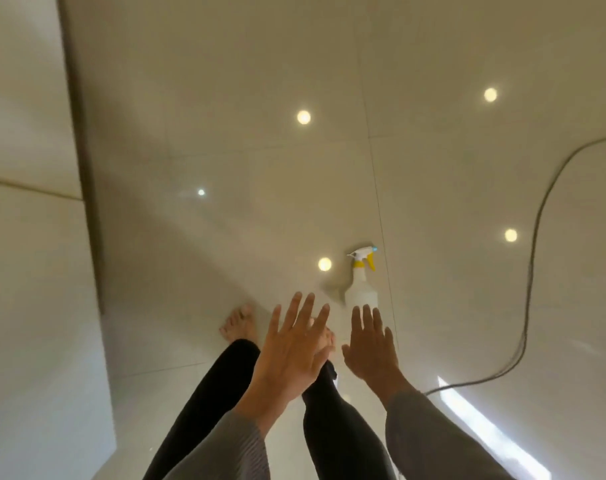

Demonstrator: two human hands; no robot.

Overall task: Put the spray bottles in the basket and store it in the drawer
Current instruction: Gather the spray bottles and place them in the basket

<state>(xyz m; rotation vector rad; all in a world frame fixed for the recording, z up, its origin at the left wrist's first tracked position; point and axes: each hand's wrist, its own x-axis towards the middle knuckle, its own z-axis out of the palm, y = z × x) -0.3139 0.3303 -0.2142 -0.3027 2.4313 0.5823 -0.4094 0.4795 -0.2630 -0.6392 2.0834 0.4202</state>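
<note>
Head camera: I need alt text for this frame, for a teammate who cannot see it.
Both bare hands, left hand and right hand, reach open and empty toward a white spray bottle with a yellow trigger, standing upright on the glossy tile floor. A grey cable curves across the floor at right.

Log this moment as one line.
left hand open, empty | right hand open, empty | spray bottle upright on floor | basket unseen

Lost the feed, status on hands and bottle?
Left hand and right hand open, empty. Spray bottle upright on floor, just beyond right hand. Cable off right, clear.
</note>
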